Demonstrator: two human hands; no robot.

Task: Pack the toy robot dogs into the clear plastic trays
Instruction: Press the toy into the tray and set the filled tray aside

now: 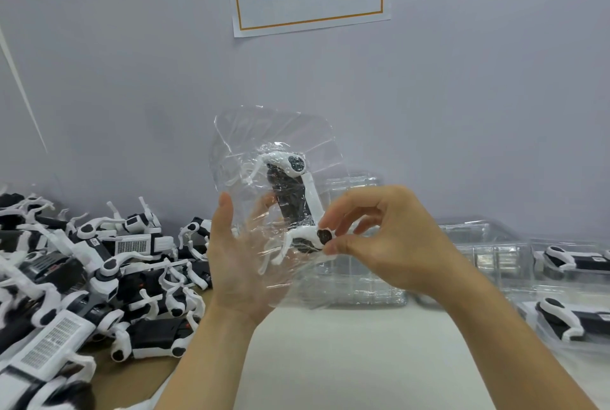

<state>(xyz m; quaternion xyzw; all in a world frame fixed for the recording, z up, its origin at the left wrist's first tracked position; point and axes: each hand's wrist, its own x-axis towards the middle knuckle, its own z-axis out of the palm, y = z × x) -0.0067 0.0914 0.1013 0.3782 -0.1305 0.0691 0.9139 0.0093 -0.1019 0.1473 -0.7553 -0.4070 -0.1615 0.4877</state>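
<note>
While our left hand (237, 264) spreads flat with fingers straight behind the clear plastic tray (274, 152), propping it upright above the white table (346, 353), our right hand (386, 238) pinches the toy robot dog (293, 201) seated in it, thumb and forefinger at its lower hip. Loose dogs (99, 271) crowd the left edge, filled trays (567, 264) the right; bare tabletop lies between.
</note>
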